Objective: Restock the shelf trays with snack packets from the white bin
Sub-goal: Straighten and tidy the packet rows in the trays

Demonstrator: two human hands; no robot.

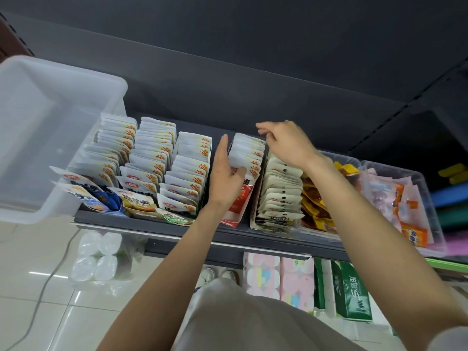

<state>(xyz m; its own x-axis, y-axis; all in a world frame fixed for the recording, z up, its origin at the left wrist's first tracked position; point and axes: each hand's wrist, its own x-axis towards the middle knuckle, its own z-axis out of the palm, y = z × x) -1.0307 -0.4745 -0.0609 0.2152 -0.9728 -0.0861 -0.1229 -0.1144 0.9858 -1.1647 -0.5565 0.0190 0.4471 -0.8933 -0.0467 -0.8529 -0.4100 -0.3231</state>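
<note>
Head view, looking down over a dark shelf [152, 225] of snack trays. At nine o'clock, the white bin [50, 138] rests on the shelf's left end; its inside looks bare from here, with no packets visible. Just right of it stand three rows of white snack packets [149, 160], packed upright. At the centre, the left hand [225, 178] has straight fingers pressed together along the left wall of the red-fronted tray [239, 198], with the thumb hooked over the front packets. Toward one o'clock, the right hand [286, 143] hovers over the back of that tray's packets [249, 154], fingers loosely curled; whether they pinch a packet cannot be told. Further right sit a row of pale packets [278, 193], orange packets [316, 203], and a clear tub [435, 224] at three o'clock.

The step in hand appears to be settling packets into the centre tray. Next likely calls for squaring the row, then checking the bin for remaining stock.
</note>
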